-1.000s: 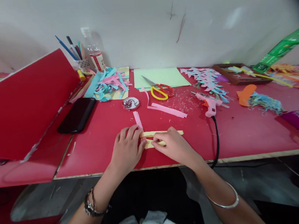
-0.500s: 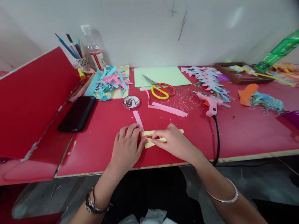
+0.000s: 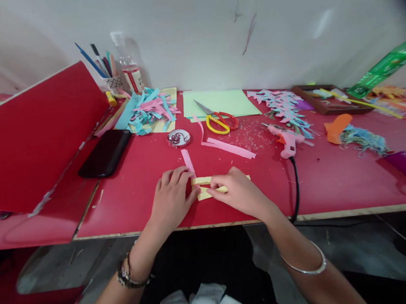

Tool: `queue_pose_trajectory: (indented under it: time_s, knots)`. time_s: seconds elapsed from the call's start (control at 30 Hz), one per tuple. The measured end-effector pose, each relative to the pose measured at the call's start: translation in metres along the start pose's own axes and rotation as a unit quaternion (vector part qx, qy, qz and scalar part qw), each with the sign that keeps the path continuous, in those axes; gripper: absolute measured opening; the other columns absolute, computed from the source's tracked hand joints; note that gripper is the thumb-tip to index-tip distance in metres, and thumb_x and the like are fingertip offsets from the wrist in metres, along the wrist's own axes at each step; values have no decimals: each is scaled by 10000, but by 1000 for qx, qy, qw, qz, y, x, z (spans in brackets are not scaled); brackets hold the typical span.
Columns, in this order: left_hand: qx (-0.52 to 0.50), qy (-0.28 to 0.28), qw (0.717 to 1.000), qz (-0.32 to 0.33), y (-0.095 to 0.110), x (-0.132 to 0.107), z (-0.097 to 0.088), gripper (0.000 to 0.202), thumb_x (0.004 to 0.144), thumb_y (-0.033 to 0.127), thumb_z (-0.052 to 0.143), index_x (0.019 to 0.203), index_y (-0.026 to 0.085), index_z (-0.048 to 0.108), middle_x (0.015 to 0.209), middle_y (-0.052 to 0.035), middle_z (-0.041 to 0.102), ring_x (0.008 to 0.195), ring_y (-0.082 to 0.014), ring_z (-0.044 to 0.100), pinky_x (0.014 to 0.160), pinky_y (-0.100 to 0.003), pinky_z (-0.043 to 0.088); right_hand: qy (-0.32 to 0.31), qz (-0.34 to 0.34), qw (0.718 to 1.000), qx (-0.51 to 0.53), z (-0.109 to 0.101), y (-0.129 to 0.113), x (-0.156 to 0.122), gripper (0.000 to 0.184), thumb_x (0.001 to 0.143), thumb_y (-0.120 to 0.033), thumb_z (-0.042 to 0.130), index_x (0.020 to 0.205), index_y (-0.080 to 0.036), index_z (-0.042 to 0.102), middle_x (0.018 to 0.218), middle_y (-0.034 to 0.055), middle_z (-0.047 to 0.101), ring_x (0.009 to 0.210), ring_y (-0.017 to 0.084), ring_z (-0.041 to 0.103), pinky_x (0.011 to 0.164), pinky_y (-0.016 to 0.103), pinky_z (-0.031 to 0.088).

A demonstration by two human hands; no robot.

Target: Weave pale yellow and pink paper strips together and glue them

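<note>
Two yellow paper strips (image 3: 202, 187) lie on the red table (image 3: 328, 181) near its front edge. My left hand (image 3: 171, 197) rests palm down with fingers lying flat, pressing the left end of the strips. A pink strip (image 3: 188, 160) pokes out from under its fingertips. My right hand (image 3: 238, 191) pinches the lower yellow strip between thumb and forefinger just right of the left hand, covering the strips' right part.
Yellow and red scissors (image 3: 218, 121) lie on a green sheet (image 3: 220, 102). A pink glue gun (image 3: 285, 140) with a black cord sits right. Loose pink strips (image 3: 228, 147), a small round tin (image 3: 178, 138), a black phone (image 3: 105, 153), a paper scrap pile (image 3: 148, 109) and a red board (image 3: 33, 135) lie left.
My right fingers have slid slightly right along the lower yellow strip. My left hand stays pressed in place.
</note>
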State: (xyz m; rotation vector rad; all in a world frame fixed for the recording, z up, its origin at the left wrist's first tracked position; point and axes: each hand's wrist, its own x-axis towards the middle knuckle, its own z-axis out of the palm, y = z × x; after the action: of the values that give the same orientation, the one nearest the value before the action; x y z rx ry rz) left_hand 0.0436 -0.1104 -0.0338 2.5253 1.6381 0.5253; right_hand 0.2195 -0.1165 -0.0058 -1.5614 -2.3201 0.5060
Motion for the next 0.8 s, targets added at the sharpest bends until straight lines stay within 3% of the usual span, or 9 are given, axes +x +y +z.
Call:
queue_pose_trajectory:
  time_s: [0.43, 0.57, 0.7, 0.8]
  knots:
    - [5, -11, 1000, 8, -2, -2, 2, 390, 787, 438, 509, 1097, 202, 497, 1217, -56, 505, 1062, -269, 426, 834, -404, 402, 14, 18, 999, -38, 4, 4, -2, 236, 801, -361, 522, 679, -192, 631, 517, -4, 544, 544, 118, 442, 605, 239, 282]
    - [-4, -16, 1000, 9, -3, -1, 0, 433, 763, 464, 527, 1108, 204, 496, 1213, -68, 503, 1081, -278, 416, 845, -419, 395, 16, 18, 999, -40, -2, 3, -6, 292, 845, -339, 452, 695, -183, 648, 536, 15, 560, 570, 124, 454, 597, 245, 282]
    - [-8, -17, 1000, 11, -3, 0, 0, 434, 761, 452, 534, 1113, 200, 498, 1199, -67, 511, 1068, -272, 422, 847, -409, 397, -44, 8, 998, 45, -13, 0, -10, 380, 901, -266, 328, 672, -161, 613, 548, 1, 558, 541, 100, 475, 572, 229, 306]
    - [-5, -19, 1000, 7, -2, 0, 0, 441, 753, 452, 546, 1110, 199, 500, 1200, -66, 510, 1069, -273, 420, 852, -409, 395, -96, -35, 988, 114, -17, 1, -12, 335, 907, -218, 304, 787, -175, 614, 718, 12, 615, 660, 104, 541, 638, 221, 364]
